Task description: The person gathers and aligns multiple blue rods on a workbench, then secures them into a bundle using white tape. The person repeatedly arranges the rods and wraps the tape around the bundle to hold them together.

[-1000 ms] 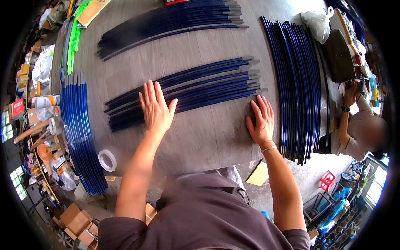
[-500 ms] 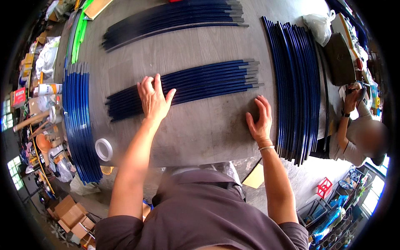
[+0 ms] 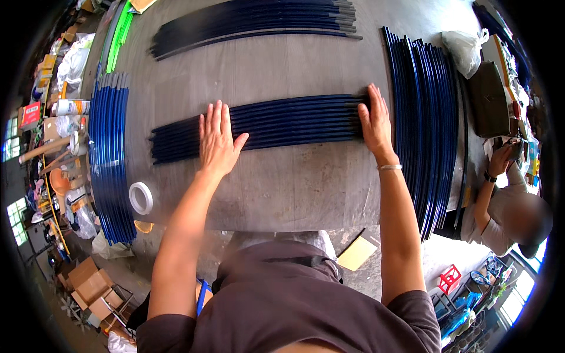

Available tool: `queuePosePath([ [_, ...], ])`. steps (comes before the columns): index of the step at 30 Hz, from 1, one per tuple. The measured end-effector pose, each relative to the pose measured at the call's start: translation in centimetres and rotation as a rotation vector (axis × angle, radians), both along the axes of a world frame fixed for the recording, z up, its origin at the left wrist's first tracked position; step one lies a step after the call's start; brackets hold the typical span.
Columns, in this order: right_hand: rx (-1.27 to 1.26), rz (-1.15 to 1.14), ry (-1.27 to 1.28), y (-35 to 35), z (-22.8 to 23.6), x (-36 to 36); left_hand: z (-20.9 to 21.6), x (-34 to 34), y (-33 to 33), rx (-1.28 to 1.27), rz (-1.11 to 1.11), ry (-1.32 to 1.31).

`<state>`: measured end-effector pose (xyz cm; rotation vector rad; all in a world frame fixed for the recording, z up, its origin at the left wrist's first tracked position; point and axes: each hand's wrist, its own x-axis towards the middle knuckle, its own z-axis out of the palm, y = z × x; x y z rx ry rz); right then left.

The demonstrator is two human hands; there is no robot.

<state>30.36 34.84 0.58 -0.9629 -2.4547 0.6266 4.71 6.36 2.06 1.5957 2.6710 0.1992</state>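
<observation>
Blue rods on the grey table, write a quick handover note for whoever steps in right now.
Left hand: open, flat on the middle row of long dark blue rods.
Right hand: open, pressed against that row's right end.
Grey table: more blue rod stacks at its left, right and far edge; white tape roll near left.
Done: row lies gathered, ends roughly even.
Left: nothing binds it.

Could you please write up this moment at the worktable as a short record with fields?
Surface: grey worktable
Left hand: flat, fingers spread, on the middle bundle of blue rods
Right hand: pressed on the bundle's right end
Left edge: stack of blue rods, tape roll
Right edge: another blue stack
Far side: dark rods
Nearby: seated person, lower right
</observation>
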Motion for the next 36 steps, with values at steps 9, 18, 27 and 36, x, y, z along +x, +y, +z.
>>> queuePosePath([
  [9, -0.353, -0.002, 0.236, -4.9, 1.9, 0.8, 2.1, 1.3, -1.6, 0.047, 0.119, -0.162],
  [18, 0.102, 0.182, 0.078, -2.1, -2.8, 1.3, -1.5, 1.5, -0.9, 0.014, 0.080, -0.081],
  [27, 0.273, 0.106, -0.032, -0.9, -3.0, 0.7, -3.3, 2.1, 0.3, 0.170, 0.110, -0.055],
  [36, 0.399, 0.171, -0.050, -0.9, -2.9, 0.0, -3.5, 1.6, 1.0, 0.097, 0.093, 0.100],
])
